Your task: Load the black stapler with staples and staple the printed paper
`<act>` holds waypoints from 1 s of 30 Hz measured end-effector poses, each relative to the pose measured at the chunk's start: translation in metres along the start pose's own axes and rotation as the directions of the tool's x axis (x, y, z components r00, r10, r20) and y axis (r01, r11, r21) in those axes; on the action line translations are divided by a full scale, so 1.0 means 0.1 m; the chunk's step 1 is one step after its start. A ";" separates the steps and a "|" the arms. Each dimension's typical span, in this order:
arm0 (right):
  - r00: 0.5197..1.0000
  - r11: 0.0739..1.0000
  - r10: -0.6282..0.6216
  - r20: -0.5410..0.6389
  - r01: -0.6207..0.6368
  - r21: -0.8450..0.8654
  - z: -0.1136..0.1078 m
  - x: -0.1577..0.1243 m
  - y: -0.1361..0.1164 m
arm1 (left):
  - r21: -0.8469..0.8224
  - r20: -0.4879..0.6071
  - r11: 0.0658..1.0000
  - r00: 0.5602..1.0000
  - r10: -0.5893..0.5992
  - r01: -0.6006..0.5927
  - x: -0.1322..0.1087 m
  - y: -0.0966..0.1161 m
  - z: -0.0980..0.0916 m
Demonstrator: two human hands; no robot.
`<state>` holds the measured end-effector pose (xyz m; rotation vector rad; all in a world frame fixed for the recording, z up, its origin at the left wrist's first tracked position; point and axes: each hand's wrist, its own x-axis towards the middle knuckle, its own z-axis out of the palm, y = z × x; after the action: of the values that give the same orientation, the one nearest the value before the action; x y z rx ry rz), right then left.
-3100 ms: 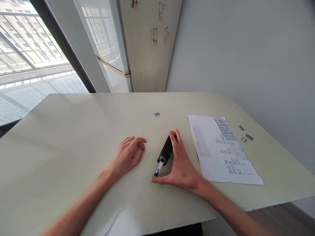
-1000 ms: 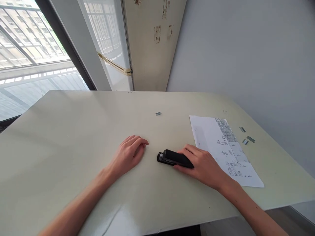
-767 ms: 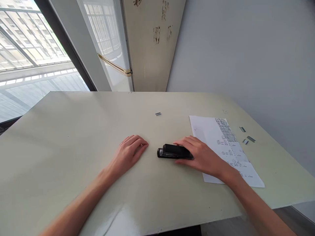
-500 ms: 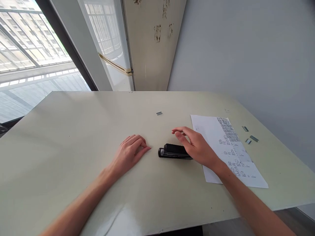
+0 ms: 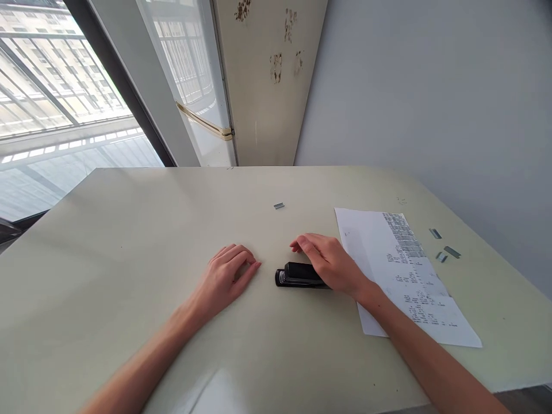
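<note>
A black stapler lies on its base on the table, its front end pointing left. My right hand is over the stapler's rear part and hides it. Its fingers are loosely bent past the stapler's far side, the thumb near the index finger, with nothing visible in them; whether the palm touches the stapler I cannot tell. To the left, my left hand rests palm down on the tabletop, fingers relaxed and a little curled, thumb stretched toward the stapler. A printed sheet of paper lies to the right, partly beneath my right forearm.
A short strip of staples lies beyond the hands. Several more strips of staples are at the right, past the paper. The pale table meets a grey wall on the right. A fridge stands behind it.
My right hand has moved slightly left and lower over the stapler, its thumb nearer the fingers. My left hand stays on the table. The whole view has tilted up a little.
</note>
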<state>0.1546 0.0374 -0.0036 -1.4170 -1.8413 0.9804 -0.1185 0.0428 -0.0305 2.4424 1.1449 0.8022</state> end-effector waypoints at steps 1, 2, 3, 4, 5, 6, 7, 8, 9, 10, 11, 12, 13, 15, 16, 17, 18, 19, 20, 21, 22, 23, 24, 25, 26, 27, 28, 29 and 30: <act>1.000 1.000 0.008 -0.011 -0.008 0.022 0.00 0.01 0.01 | -0.001 -0.007 1.000 1.000 -0.008 0.008 0.00 0.00 0.00; 0.999 0.998 0.023 -0.027 -0.021 0.056 0.00 0.02 0.03 | -0.003 -0.013 1.000 1.000 -0.017 0.017 0.01 0.00 0.00; 0.998 0.994 0.042 -0.047 -0.037 0.099 0.00 0.03 0.06 | -0.005 -0.020 1.000 0.999 -0.027 0.027 0.01 0.00 0.00; 0.996 0.988 0.066 -0.067 -0.055 0.145 -0.01 0.03 0.09 | -0.006 -0.026 0.999 0.999 -0.036 0.036 0.01 0.00 0.00; 0.992 0.979 0.092 -0.088 -0.074 0.188 -0.01 0.03 0.12 | -0.007 -0.030 0.999 0.999 -0.046 0.046 0.01 0.01 0.00; 0.987 0.971 0.117 -0.106 -0.092 0.220 -0.02 0.03 0.15 | -0.007 -0.033 0.998 0.998 -0.056 0.055 0.01 0.01 0.00; 0.983 0.965 0.140 -0.120 -0.108 0.240 -0.02 0.03 0.17 | -0.007 -0.035 0.998 0.997 -0.066 0.066 0.02 0.02 0.00; 0.979 0.961 0.158 -0.132 -0.122 0.248 -0.02 0.02 0.20 | -0.009 -0.036 0.997 0.996 -0.076 0.075 0.02 0.02 0.00; 0.975 0.960 0.170 -0.143 -0.131 0.249 -0.02 0.02 0.22 | -0.011 -0.039 0.996 0.996 -0.084 0.084 0.02 0.02 0.00; 0.972 0.959 0.177 -0.153 -0.135 0.248 -0.02 0.02 0.24 | -0.013 -0.042 0.996 0.995 -0.093 0.093 0.02 0.02 0.00; 0.971 0.959 0.178 -0.161 -0.136 0.247 -0.01 0.03 0.25 | -0.014 -0.043 0.995 0.994 -0.101 0.100 0.02 0.03 0.00; 0.970 0.960 0.178 -0.165 -0.134 0.245 -0.01 0.03 0.25 | -0.014 -0.044 0.994 0.993 -0.107 0.107 0.02 0.02 0.00; 0.970 0.962 0.175 -0.167 -0.132 0.241 -0.01 0.03 0.25 | -0.013 -0.043 0.994 0.993 -0.112 0.111 0.02 0.02 0.00; 0.973 0.972 0.152 -0.176 -0.114 0.208 -0.04 0.04 0.23 | -0.007 -0.038 0.994 0.993 -0.113 0.113 0.02 0.01 0.00; 0.972 0.980 0.133 -0.194 -0.099 0.176 -0.07 0.03 0.21 | -0.004 -0.037 0.994 0.993 -0.109 0.109 0.02 0.01 0.00; 0.969 0.987 0.113 -0.222 -0.084 0.135 -0.11 0.02 0.20 | -0.005 -0.038 0.995 0.994 -0.104 0.104 0.02 0.01 0.00; 0.963 0.993 0.096 -0.253 -0.075 0.089 -0.17 -0.01 0.19 | -0.011 -0.037 0.995 0.994 -0.098 0.098 0.02 0.01 -0.01; 0.954 0.996 0.085 -0.287 -0.076 0.043 -0.23 -0.04 0.19 | -0.022 -0.030 0.996 0.995 -0.090 0.089 0.02 0.01 -0.02; 0.945 0.996 0.084 -0.316 -0.088 0.001 -0.30 -0.10 0.20 | -0.037 -0.014 0.996 0.997 -0.078 0.077 0.02 0.02 -0.03; 0.938 0.993 0.088 -0.335 -0.107 -0.040 -0.36 -0.16 0.21 | -0.056 0.008 0.997 0.998 -0.060 0.060 0.02 0.03 -0.04; 0.932 0.988 0.090 -0.351 -0.127 -0.083 -0.42 -0.25 0.23 | -0.074 0.037 0.996 0.998 -0.041 0.043 0.02 0.05 -0.04; 0.928 0.980 0.087 -0.362 -0.145 -0.136 -0.47 -0.35 0.26 | -0.089 0.069 0.996 0.997 -0.025 0.031 0.01 0.08 -0.05; 0.927 0.967 0.078 -0.367 -0.160 -0.199 -0.52 -0.46 0.30 | -0.103 0.098 0.994 0.995 -0.017 0.027 0.01 0.11 -0.04; 0.928 0.948 0.066 -0.366 -0.173 -0.267 -0.56 -0.59 0.35 | -0.118 0.124 0.992 0.992 -0.019 0.034 0.00 0.14 -0.03; 0.928 0.926 0.059 -0.368 -0.189 -0.328 -0.59 -0.72 0.41 | -0.134 0.143 0.990 0.989 -0.030 0.049 0.00 0.18 -0.01; 0.922 0.903 0.054 -0.382 -0.208 -0.375 -0.61 -0.87 0.48 | -0.153 0.157 0.986 0.987 -0.045 0.069 -0.01 0.22 0.03; 0.916 0.880 0.059 -0.397 -0.235 -0.413 -0.63 -1.02 0.55 | -0.175 0.167 0.980 0.984 -0.060 0.090 0.00 0.26 0.07; 0.910 0.855 0.080 -0.407 -0.273 -0.441 -0.65 -1.16 0.62 | -0.201 0.172 0.974 0.982 -0.072 0.107 0.00 0.31 0.13; 0.903 0.831 0.104 -0.416 -0.309 -0.463 -0.66 -1.30 0.69 | -0.228 0.175 0.966 0.981 -0.083 0.123 0.02 0.35 0.18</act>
<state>0.2758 -0.0662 -0.0295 -2.0074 -1.7429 0.2523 -0.0857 0.0217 -0.0264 2.1874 1.0400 0.6524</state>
